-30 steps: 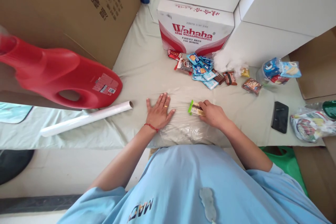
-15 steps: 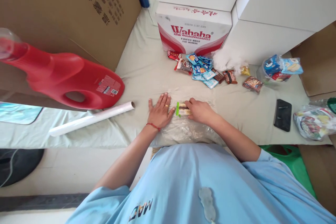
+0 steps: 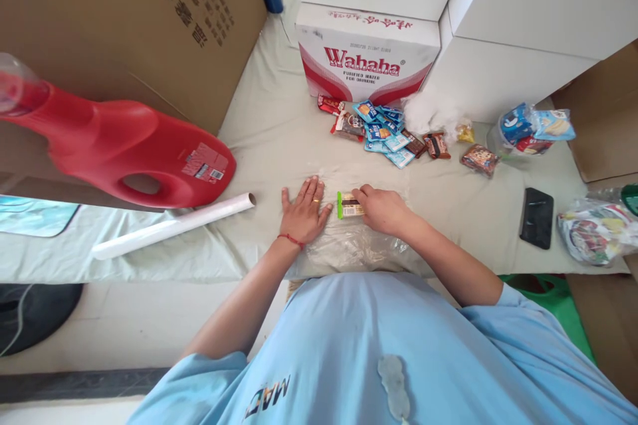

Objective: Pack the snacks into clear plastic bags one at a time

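Flat on the left edge of a clear plastic sheet [image 3: 356, 249] lies my left hand [image 3: 302, 212], its fingers spread and nothing in it. My right hand [image 3: 383, 209] grips a small snack packet [image 3: 349, 204] with a bright green crimped end, over the middle of the sheet. The fingers cover the packet's right part. A gap separates the packet from my left thumb. Beyond both hands is a pile of blue snack sachets [image 3: 381, 131], with a red packet [image 3: 330, 104] and brown packets [image 3: 437, 145] around it.
A red detergent bottle [image 3: 124, 139] and a white roll [image 3: 174, 226] lie at the left. Behind the snacks stands a Wahaha carton [image 3: 369, 56]. At the right are a black phone [image 3: 537, 218], a bag of wrappers [image 3: 595, 232] and a clear container of snacks [image 3: 528, 129].
My right hand has shifted very slightly to the right with the snack packet. The left hand has stayed in place.
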Demonstrator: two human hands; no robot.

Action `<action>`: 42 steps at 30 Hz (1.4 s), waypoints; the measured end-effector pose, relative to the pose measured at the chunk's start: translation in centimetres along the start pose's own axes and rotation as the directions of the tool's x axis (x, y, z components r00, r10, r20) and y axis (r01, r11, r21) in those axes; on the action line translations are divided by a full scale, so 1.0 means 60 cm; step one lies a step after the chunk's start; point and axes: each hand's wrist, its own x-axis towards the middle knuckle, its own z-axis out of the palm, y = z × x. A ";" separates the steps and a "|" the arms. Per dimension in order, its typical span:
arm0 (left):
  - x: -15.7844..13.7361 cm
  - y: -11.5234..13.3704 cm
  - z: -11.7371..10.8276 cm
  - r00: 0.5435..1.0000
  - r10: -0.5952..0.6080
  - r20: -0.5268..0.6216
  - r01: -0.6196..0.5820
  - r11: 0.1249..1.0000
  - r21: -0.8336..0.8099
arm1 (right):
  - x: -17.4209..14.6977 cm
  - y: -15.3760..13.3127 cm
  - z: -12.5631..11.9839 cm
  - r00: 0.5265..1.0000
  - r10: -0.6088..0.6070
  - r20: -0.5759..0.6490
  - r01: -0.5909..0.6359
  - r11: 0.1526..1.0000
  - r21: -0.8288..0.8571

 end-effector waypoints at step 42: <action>0.044 -0.055 -0.047 0.932 -0.276 0.234 0.349 0.519 -0.781 | -0.033 0.181 0.095 0.897 0.393 -0.201 -0.152 0.703 0.695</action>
